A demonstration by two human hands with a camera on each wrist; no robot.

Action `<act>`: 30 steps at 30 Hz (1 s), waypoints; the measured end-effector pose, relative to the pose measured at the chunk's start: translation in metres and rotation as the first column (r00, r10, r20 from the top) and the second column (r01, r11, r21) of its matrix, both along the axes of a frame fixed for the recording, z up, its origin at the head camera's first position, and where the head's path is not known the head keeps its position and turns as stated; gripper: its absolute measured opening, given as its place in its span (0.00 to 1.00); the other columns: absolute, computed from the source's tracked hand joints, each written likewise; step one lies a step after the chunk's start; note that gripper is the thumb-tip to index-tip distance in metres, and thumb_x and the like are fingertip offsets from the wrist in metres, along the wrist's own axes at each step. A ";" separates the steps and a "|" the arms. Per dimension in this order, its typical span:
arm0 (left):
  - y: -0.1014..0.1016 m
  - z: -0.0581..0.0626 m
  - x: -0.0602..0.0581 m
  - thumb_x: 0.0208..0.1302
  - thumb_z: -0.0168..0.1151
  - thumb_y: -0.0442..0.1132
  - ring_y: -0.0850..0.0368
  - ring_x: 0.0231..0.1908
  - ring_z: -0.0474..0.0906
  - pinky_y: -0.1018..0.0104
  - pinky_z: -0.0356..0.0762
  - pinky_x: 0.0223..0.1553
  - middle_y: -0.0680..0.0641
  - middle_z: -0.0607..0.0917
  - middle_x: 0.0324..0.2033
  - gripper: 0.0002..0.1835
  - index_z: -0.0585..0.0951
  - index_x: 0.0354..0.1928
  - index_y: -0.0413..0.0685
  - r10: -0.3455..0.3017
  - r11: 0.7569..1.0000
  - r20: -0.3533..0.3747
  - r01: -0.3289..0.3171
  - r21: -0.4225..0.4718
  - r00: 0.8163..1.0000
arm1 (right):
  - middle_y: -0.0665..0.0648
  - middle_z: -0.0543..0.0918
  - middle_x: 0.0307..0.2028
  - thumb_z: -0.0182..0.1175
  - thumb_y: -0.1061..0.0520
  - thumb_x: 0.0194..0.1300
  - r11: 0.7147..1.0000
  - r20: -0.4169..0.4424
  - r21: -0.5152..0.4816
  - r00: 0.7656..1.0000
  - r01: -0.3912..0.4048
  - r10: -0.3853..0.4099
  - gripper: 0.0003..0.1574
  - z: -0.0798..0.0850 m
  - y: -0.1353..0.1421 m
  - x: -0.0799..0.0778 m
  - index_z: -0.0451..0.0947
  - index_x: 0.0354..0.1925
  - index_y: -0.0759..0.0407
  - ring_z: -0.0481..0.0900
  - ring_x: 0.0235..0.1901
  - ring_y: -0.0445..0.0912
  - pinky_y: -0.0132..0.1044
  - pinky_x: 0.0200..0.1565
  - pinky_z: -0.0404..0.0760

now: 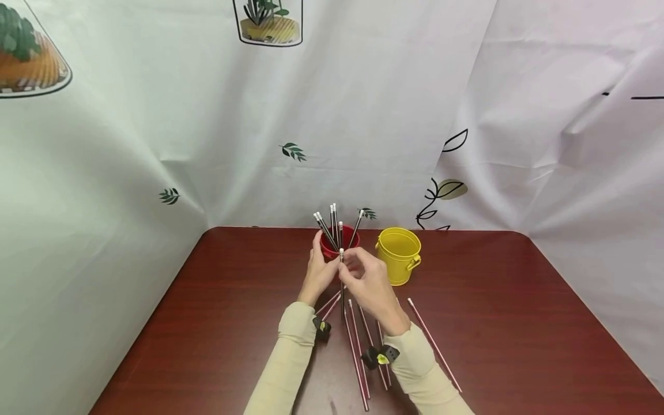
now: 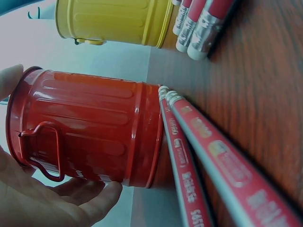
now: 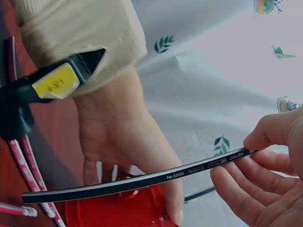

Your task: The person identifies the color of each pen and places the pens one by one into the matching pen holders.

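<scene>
My left hand (image 1: 317, 276) grips the small red bucket (image 2: 94, 125), thumb on one side and fingers on the other. Several black pencils (image 1: 334, 218) stand in that bucket, white eraser ends up, leaning different ways. With thumb and fingers, my right hand (image 1: 372, 286) pinches another black pencil (image 3: 156, 178) near its eraser end. This pencil hangs in front of the red bucket, its other end pointing down toward the table. In the left wrist view, two red pencils (image 2: 215, 158) lie with their eraser ends close to the bucket's base.
A yellow bucket (image 1: 398, 257) stands to the right of the red one. Several red pencils (image 1: 357, 363) lie on the brown table (image 1: 207, 346) under and between the forearms, and one red pencil (image 1: 434, 344) lies farther right. A printed white cloth (image 1: 363, 115) hangs behind the table.
</scene>
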State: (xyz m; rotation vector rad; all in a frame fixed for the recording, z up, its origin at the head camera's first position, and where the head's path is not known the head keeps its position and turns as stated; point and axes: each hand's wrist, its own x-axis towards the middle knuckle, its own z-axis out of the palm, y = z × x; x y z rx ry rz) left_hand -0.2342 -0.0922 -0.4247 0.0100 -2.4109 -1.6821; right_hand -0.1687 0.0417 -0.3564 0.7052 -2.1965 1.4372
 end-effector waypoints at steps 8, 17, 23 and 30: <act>0.001 0.000 0.000 0.44 0.66 0.65 0.45 0.57 0.65 0.45 0.63 0.56 0.38 0.64 0.60 0.51 0.50 0.69 0.66 0.026 0.999 0.020 -0.026 0.030 0.999 | 0.57 0.82 0.27 0.60 0.66 0.54 0.988 -0.043 -0.057 0.988 0.144 -0.147 0.07 0.026 0.008 -0.017 0.76 0.35 0.65 0.80 0.26 0.43 0.30 0.29 0.80; 0.003 0.000 -0.001 0.41 0.66 0.67 0.47 0.59 0.64 0.46 0.62 0.58 0.39 0.64 0.61 0.53 0.50 0.69 0.68 0.024 0.999 0.023 -0.025 0.041 0.999 | 0.58 0.82 0.29 0.58 0.63 0.56 0.973 -0.118 -0.077 0.967 0.220 -0.228 0.08 0.067 0.013 -0.041 0.76 0.35 0.67 0.80 0.28 0.45 0.32 0.32 0.80; 0.003 0.001 0.000 0.42 0.65 0.67 0.47 0.59 0.64 0.44 0.62 0.58 0.39 0.64 0.61 0.51 0.51 0.68 0.70 0.016 0.999 0.025 -0.017 0.045 1.000 | 0.57 0.81 0.28 0.57 0.62 0.57 0.961 -0.146 -0.075 0.951 0.265 -0.273 0.08 0.085 0.013 -0.053 0.76 0.35 0.65 0.80 0.28 0.45 0.31 0.32 0.80; 0.002 -0.001 0.000 0.43 0.65 0.67 0.47 0.59 0.63 0.44 0.62 0.58 0.42 0.63 0.62 0.52 0.49 0.69 0.69 0.006 0.998 0.040 -0.008 0.055 0.999 | 0.57 0.81 0.30 0.56 0.62 0.58 0.969 -0.157 -0.072 0.956 0.237 -0.246 0.07 0.096 0.003 -0.059 0.75 0.36 0.65 0.80 0.30 0.45 0.30 0.34 0.80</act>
